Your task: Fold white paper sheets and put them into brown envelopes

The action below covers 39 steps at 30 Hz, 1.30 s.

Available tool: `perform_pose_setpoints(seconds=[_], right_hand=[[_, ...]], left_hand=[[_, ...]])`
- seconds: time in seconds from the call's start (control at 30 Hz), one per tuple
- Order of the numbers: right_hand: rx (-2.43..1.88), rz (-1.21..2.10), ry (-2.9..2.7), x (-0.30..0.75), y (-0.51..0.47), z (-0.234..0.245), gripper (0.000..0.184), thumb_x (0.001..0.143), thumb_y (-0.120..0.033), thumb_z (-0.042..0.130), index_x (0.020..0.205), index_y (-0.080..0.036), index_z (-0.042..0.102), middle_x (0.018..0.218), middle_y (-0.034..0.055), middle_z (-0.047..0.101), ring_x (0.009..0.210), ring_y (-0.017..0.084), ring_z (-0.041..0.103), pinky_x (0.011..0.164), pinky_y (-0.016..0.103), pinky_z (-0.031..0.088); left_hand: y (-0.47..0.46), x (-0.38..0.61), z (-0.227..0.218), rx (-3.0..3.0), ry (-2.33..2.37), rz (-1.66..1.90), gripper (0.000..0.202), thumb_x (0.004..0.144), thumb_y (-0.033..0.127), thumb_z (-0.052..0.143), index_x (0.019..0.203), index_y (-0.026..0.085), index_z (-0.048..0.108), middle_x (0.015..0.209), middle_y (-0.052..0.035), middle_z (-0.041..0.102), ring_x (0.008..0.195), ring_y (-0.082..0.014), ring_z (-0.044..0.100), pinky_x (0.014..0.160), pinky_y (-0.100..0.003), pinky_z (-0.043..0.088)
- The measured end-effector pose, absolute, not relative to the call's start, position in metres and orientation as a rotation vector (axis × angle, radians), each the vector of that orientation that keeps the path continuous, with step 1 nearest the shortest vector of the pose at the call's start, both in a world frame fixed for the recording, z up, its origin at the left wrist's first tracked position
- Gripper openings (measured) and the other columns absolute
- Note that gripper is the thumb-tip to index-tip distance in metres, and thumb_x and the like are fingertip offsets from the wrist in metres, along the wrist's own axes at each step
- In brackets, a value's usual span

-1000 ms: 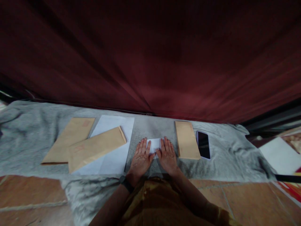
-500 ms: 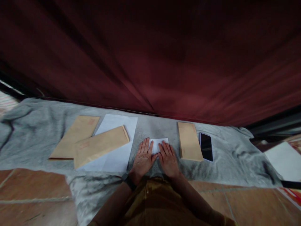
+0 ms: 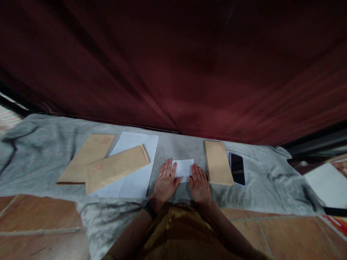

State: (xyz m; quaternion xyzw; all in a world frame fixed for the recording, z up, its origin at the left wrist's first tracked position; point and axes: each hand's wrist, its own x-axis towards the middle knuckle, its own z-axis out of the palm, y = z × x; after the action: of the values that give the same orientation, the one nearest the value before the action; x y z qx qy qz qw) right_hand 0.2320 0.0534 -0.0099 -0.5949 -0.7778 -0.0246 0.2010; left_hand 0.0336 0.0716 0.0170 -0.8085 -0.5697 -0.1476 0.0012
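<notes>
My left hand (image 3: 165, 182) and right hand (image 3: 200, 182) lay flat, fingers (image 3: 168, 168) stretched out and gripping nothing, pressing the side edges of the folded white paper (image 3: 184, 168) on the grey cloth (image 3: 271, 180), between the white sheet (image 3: 135, 180) and a brown envelope (image 3: 218, 167)

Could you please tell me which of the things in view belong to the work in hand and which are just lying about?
In hand: folded white paper, with the left hand and right hand lying flat on its edges.

Lying about, untouched: far-left envelope; slanted envelope on the white sheet; right envelope; phone. All rest on the grey blanket.
</notes>
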Motion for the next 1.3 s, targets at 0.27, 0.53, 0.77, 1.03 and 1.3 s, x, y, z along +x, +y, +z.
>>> perform_pose_setpoints(seconds=[0.27, 0.53, 0.77, 1.03, 1.3], right_hand=[[-1.683, -0.007, -2.142, 0.236, 0.05, -0.01, 0.054, 0.106, -0.024, 0.032, 0.16, -0.013, 0.03, 0.16, 0.017, 0.041, 0.149, 0.031, 0.038, 0.116, 0.055, 0.041], [-1.664, 0.013, -2.114, 0.239, 0.051, -0.006, 0.057, 0.103, -0.014, 0.031, 0.16, -0.01, 0.026, 0.162, 0.0198, 0.037, 0.15, 0.029, 0.036, 0.115, 0.055, 0.043], [-1.394, 0.145, -2.371, 0.231, 0.038, 0.014, 0.055, 0.105, -0.022, 0.037, 0.159, -0.015, 0.033, 0.162, 0.0122, 0.04, 0.151, 0.026, 0.034, 0.121, 0.051, 0.038], [-1.408, 0.14, -2.423, 0.233, 0.021, 0.015, 0.056, 0.105, -0.027, 0.041, 0.159, -0.014, 0.035, 0.158, 0.0139, 0.045, 0.147, 0.025, 0.042, 0.121, 0.048, 0.038], [-1.467, 0.107, -2.423, 0.242, 0.014, 0.013, 0.06, 0.106, -0.03, 0.041, 0.161, -0.012, 0.027, 0.161, 0.0171, 0.041, 0.149, 0.029, 0.038, 0.12, 0.05, 0.039]], left_hand=[[0.072, 0.033, 0.014, -2.548, -1.763, -0.472, 0.067, 0.1, 0.047, 0.048, 0.152, 0.006, 0.042, 0.161, -0.0252, 0.037, 0.151, -0.0346, 0.034, 0.122, -0.052, 0.033], [0.072, 0.033, 0.013, -2.536, -1.773, -0.493, 0.066, 0.1, 0.046, 0.047, 0.152, 0.007, 0.042, 0.162, -0.0243, 0.035, 0.152, -0.034, 0.032, 0.122, -0.051, 0.033], [0.073, 0.033, 0.015, -2.554, -1.79, -0.465, 0.067, 0.1, 0.047, 0.047, 0.153, 0.007, 0.041, 0.162, -0.0245, 0.036, 0.153, -0.0336, 0.031, 0.122, -0.052, 0.032], [0.07, 0.035, 0.016, -2.557, -1.823, -0.444, 0.067, 0.099, 0.045, 0.049, 0.155, 0.01, 0.038, 0.164, -0.0224, 0.033, 0.154, -0.0323, 0.028, 0.124, -0.052, 0.028], [0.061, 0.047, 0.021, -2.622, -1.675, -0.299, 0.052, 0.102, 0.028, 0.038, 0.15, 0.01, 0.045, 0.162, -0.0171, 0.039, 0.153, -0.0283, 0.031, 0.123, -0.051, 0.029]])
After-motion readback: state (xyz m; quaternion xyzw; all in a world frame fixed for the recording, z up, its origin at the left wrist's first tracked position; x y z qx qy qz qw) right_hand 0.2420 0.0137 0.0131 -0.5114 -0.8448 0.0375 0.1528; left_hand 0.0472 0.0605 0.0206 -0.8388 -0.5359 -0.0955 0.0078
